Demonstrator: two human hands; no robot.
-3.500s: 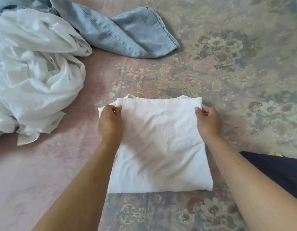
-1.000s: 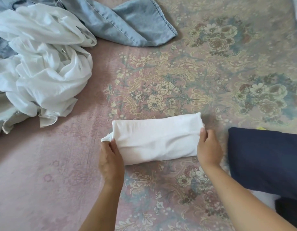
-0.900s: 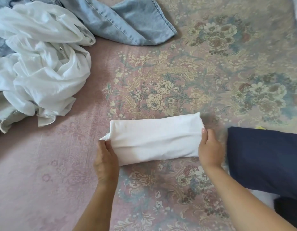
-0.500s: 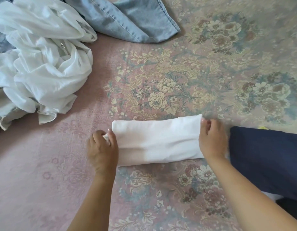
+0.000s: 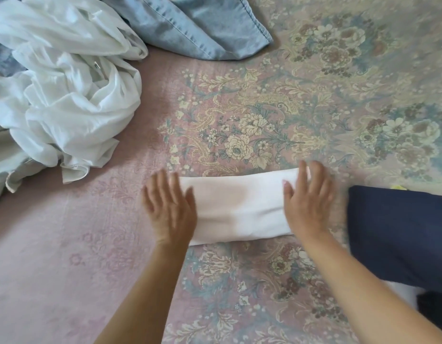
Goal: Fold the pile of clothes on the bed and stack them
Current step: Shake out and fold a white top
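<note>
A white garment (image 5: 237,207), folded into a narrow band, lies across the middle of the flowered bedspread (image 5: 239,115). My left hand (image 5: 169,207) rests flat on its left end with the fingers straight and spread. My right hand (image 5: 308,202) lies flat on its right end in the same way. Both hands are slightly blurred. A folded dark navy garment (image 5: 398,232) sits just right of the band.
A crumpled heap of white cloth (image 5: 63,90) fills the upper left. Light blue denim (image 5: 197,23) lies behind it at the top. A small yellow scrap (image 5: 398,187) peeks out past the navy garment's far edge.
The square white fold was doubled over toward me into a narrow band. Both hands have since let go of its ends and now lie flat on top of it.
</note>
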